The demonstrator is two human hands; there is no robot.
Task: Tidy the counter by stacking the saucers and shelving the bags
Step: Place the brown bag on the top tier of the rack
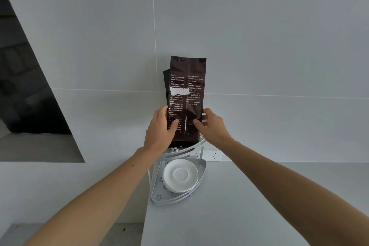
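Observation:
A tall dark brown bag point(186, 94) with white print stands upright on the top tier of a white corner rack point(196, 147). My left hand point(159, 130) grips its lower left edge and my right hand point(211, 126) grips its lower right edge, thumbs on the front. A second dark bag point(165, 78) shows just behind it on the left, mostly hidden. White saucers point(180, 174) lie stacked on the rack's lower tier point(201, 168).
The rack stands in the corner of a pale grey counter point(249, 205), against a grey tiled wall. Wall sockets point(213, 155) sit just right of the rack. A dark recess point(26, 96) opens at the left.

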